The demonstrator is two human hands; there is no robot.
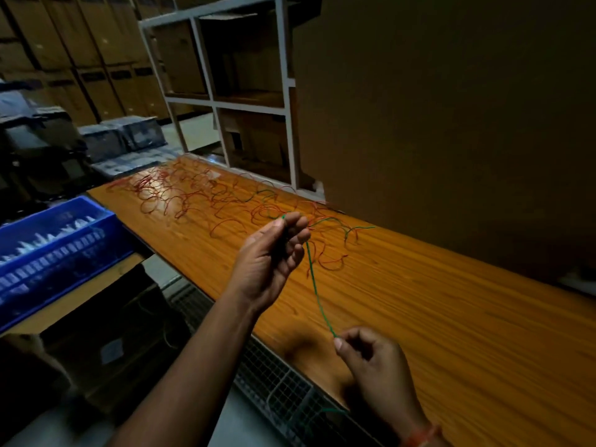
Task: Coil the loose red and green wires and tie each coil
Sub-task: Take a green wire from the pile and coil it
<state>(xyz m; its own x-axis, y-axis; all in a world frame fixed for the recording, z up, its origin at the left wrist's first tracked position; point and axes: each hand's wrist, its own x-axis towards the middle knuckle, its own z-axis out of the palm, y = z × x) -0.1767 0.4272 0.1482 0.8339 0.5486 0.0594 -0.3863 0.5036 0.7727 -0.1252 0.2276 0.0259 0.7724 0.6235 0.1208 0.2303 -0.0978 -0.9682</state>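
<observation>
Green wire [314,285], thin and taut, runs between pinching left hand [271,253] and right hand [371,359]; red wires [193,195] curl across the glossy wood-grain tabletop [451,317].

Two bare forearms, no sleeves in view. Orange-red thread band [421,437] around wrist of right hand [375,366]; left hand [271,253] unadorned.

Dim storeroom: white shelf frame [251,101] (cardboard boxes [48,43] behind).

green wire [314,285]: thin, one strand taut across frame centre, held above the table | red wires [200,196]: loose, tangled, uncoiled loops; centre-left, lying on wood
</observation>
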